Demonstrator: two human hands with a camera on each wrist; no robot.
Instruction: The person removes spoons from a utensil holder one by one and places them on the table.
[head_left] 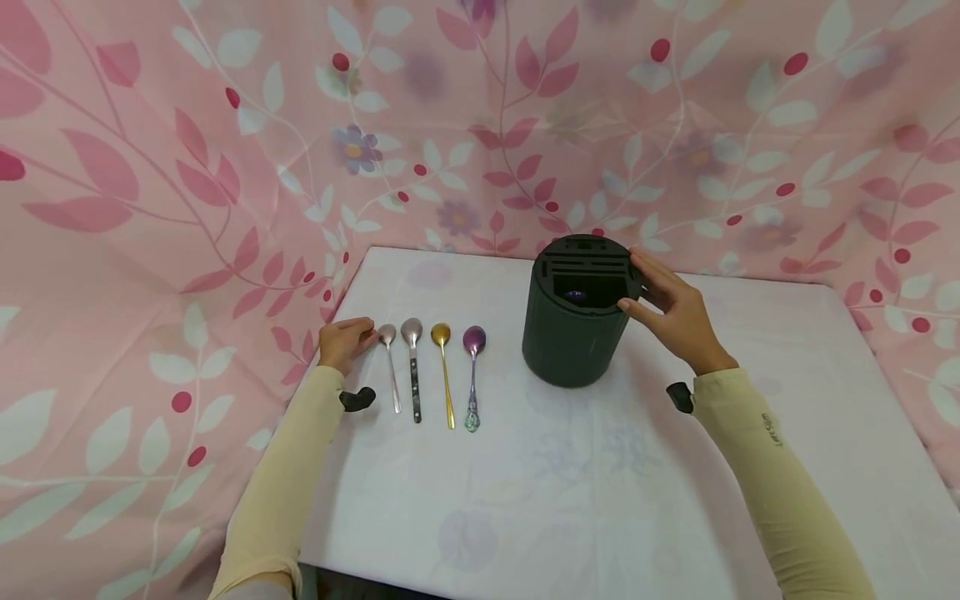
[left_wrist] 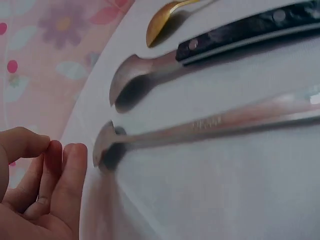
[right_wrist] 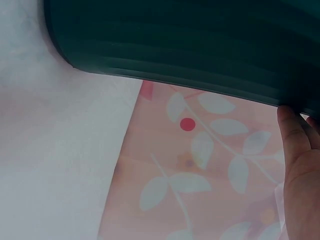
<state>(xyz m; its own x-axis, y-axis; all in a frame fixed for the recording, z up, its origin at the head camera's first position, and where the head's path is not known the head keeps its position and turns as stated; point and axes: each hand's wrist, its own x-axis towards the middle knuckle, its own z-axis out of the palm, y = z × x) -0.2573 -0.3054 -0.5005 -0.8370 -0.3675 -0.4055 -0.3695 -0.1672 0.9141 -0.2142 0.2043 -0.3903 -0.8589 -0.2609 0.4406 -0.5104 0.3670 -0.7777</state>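
My left hand is beside the bowl of a small silver spoon, thumb and fingertips close together with nothing between them. In the left wrist view, a narrow gap separates the fingers from that spoon's bowl. To its right lie a silver spoon with a dark handle, a gold spoon and a purple spoon with an ornate handle. My right hand holds the dark green cylindrical utensil holder at its top rim, thumb at the front, fingers farther back.
The holder's top has narrow slots at the back and a larger opening, where a small purplish gleam shows. A white cloth covers the table. Behind and at the left hangs a pink floral curtain, close to the table's edges.
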